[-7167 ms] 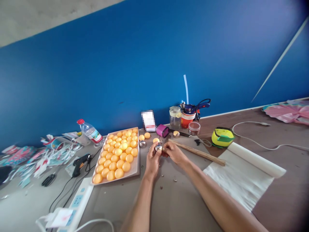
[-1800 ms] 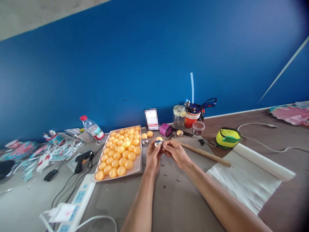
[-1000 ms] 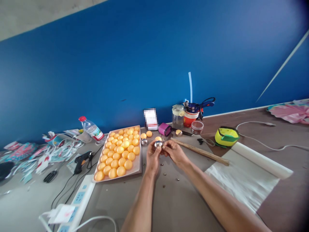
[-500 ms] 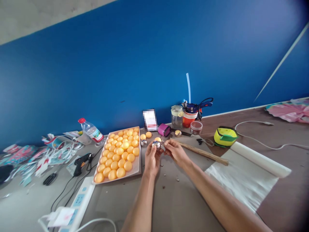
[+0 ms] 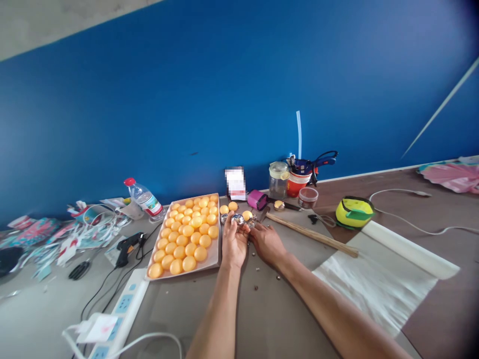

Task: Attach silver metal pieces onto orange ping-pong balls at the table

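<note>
My left hand [image 5: 234, 244] is closed round a shiny silver ball [image 5: 237, 219], palm turned up. Right beside it, my right hand [image 5: 267, 242] has its fingers bent down close to the left fingertips; what they pinch, if anything, is hidden. Behind the hands sit an orange ball [image 5: 247, 215] and another silver piece [image 5: 223, 218], partly covered by my left fingers. Two more orange balls, one of them this orange ball [image 5: 233, 205], lie farther back. Small shiny bits [image 5: 278, 277] are scattered on the table near my right wrist.
On the left stands a tray [image 5: 218, 244] full of orange balls, with a bottle [image 5: 147, 199], a glue gun [image 5: 127, 249] and a power strip [image 5: 125, 304] beyond it. To the right lie a wooden-handled hammer [image 5: 314, 234], a white sheet roll [image 5: 411, 249] and a yellow-green tape case [image 5: 354, 212].
My right hand has lowered and moved slightly left, its fingers now bent down beside my left hand. The silver ball stays in my left hand, turned more into view. The camera view has shifted slightly.
</note>
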Available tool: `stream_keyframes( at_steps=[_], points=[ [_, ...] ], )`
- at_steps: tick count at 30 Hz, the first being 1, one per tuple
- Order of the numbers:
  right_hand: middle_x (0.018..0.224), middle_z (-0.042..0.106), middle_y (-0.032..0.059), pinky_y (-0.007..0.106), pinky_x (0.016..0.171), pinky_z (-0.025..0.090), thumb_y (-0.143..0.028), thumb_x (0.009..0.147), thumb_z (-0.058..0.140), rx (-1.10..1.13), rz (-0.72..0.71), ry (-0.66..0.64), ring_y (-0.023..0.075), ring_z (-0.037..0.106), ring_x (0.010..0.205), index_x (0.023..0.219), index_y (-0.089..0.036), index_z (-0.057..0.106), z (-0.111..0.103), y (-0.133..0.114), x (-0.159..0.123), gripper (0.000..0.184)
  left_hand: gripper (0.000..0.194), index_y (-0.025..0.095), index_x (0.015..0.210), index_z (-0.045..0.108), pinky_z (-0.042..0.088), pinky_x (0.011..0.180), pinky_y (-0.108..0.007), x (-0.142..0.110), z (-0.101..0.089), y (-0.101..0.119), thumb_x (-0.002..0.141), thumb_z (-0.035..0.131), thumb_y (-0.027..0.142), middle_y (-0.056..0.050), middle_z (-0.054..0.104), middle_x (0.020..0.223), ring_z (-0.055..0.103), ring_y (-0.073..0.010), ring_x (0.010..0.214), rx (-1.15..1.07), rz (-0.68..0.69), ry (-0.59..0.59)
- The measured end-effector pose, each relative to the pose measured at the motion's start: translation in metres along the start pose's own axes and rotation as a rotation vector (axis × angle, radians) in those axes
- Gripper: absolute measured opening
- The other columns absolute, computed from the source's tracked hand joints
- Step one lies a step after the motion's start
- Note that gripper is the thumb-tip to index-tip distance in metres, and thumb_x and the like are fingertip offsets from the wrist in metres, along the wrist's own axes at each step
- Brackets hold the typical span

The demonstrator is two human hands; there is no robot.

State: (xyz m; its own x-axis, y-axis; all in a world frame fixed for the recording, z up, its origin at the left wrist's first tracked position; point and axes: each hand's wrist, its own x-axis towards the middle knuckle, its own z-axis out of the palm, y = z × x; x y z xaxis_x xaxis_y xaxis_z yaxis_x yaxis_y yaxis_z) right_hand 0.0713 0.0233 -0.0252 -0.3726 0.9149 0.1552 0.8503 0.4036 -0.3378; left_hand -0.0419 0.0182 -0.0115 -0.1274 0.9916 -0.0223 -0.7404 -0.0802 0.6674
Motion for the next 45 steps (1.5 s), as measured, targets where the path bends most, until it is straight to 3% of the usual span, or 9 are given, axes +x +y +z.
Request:
stream_keyframes(
  at_steps=[5, 8, 13, 16, 19, 23, 30, 38, 45],
  points=[
    [0.092, 0.063, 0.0092, 0.028, 0.075, 0.036, -0.020, 0.089, 0.039, 0.106, 0.013, 0.070, 0.0177, 0.057, 0.082, 0.087, -0.018, 0.062, 0.003, 0.004, -0.001, 0.022, 0.045, 0.024, 0.115, 0.056, 0.049, 0.068, -0.025, -0.001, 0.002, 0.001, 0.072, 0.071, 0.032, 0.001, 0.061, 0.081, 0.060, -0.0106, 0.067, -0.050, -0.035, -0.003],
    [0.089, 0.060, 0.0073, 0.026, 0.072, 0.037, -0.019, 0.086, 0.042, 0.297, 0.033, 0.168, 0.0160, 0.056, 0.078, 0.078, -0.018, 0.060, 0.006, 0.010, 0.000, 0.020, 0.047, 0.025, 0.116, 0.056, 0.049, 0.068, -0.025, 0.000, 0.000, 0.001, 0.072, 0.071, 0.030, 0.001, 0.063, 0.084, 0.061, -0.0104, 0.068, -0.041, -0.041, 0.018],
    [0.067, 0.056, 0.0012, 0.026, 0.061, 0.038, -0.026, 0.077, 0.051, 0.866, 0.137, 0.273, 0.0150, 0.050, 0.064, 0.071, -0.019, 0.057, 0.005, 0.017, 0.005, 0.011, 0.046, 0.027, 0.115, 0.057, 0.048, 0.071, -0.027, 0.000, -0.003, 0.000, 0.071, 0.072, 0.031, 0.000, 0.064, 0.086, 0.061, -0.0110, 0.070, 0.036, -0.039, 0.029],
    [0.055, 0.045, -0.0038, 0.023, 0.049, 0.030, -0.040, 0.073, 0.059, 1.276, 0.209, 0.229, 0.0104, 0.038, 0.049, 0.069, -0.019, 0.054, -0.002, 0.015, 0.007, 0.021, 0.044, 0.027, 0.113, 0.059, 0.048, 0.074, -0.028, -0.001, -0.001, -0.002, 0.071, 0.072, 0.030, -0.001, 0.065, 0.089, 0.061, -0.0115, 0.072, 0.064, -0.036, 0.015],
    [0.055, 0.042, -0.0048, 0.023, 0.048, 0.026, -0.046, 0.070, 0.064, 1.474, 0.171, 0.213, 0.0082, 0.033, 0.049, 0.067, -0.019, 0.053, -0.010, 0.009, 0.007, 0.029, 0.040, 0.026, 0.109, 0.060, 0.047, 0.076, -0.030, -0.003, 0.002, -0.005, 0.071, 0.072, 0.030, -0.002, 0.066, 0.094, 0.062, -0.0131, 0.078, 0.097, -0.027, -0.011],
    [0.052, 0.042, -0.0054, 0.023, 0.048, 0.028, -0.046, 0.069, 0.064, 1.455, 0.185, 0.238, 0.0085, 0.035, 0.048, 0.065, -0.019, 0.052, -0.009, 0.012, 0.010, 0.030, 0.038, 0.023, 0.106, 0.062, 0.047, 0.075, -0.029, -0.004, 0.002, -0.008, 0.070, 0.073, 0.030, -0.005, 0.066, 0.101, 0.061, -0.0149, 0.082, 0.145, -0.020, -0.035],
    [0.045, 0.043, -0.0064, 0.024, 0.044, 0.025, -0.034, 0.066, 0.060, 1.196, 0.348, 0.242, 0.0095, 0.035, 0.042, 0.061, -0.020, 0.052, 0.004, 0.030, 0.012, 0.016, 0.046, 0.027, 0.115, 0.058, 0.047, 0.071, -0.027, 0.000, -0.004, -0.007, 0.071, 0.072, 0.030, -0.001, 0.065, 0.092, 0.060, -0.0107, 0.069, 0.141, -0.019, 0.015],
    [0.054, 0.043, -0.0051, 0.023, 0.050, 0.027, -0.043, 0.071, 0.062, 1.409, 0.168, 0.247, 0.0090, 0.035, 0.051, 0.068, -0.019, 0.055, -0.009, 0.014, 0.009, 0.026, 0.040, 0.025, 0.109, 0.062, 0.047, 0.071, -0.028, -0.002, -0.001, -0.011, 0.071, 0.072, 0.032, -0.004, 0.066, 0.100, 0.061, -0.0137, 0.078, 0.181, 0.005, -0.031],
    [0.060, 0.049, -0.0030, 0.024, 0.054, 0.031, -0.042, 0.070, 0.063, 1.359, 0.183, 0.221, 0.0102, 0.040, 0.057, 0.067, -0.018, 0.057, -0.005, 0.010, 0.010, 0.025, 0.036, 0.024, 0.108, 0.063, 0.049, 0.078, -0.032, -0.002, -0.004, -0.017, 0.073, 0.070, 0.031, -0.006, 0.063, 0.113, 0.061, -0.0173, 0.089, 0.241, 0.019, -0.082]
  ],
)
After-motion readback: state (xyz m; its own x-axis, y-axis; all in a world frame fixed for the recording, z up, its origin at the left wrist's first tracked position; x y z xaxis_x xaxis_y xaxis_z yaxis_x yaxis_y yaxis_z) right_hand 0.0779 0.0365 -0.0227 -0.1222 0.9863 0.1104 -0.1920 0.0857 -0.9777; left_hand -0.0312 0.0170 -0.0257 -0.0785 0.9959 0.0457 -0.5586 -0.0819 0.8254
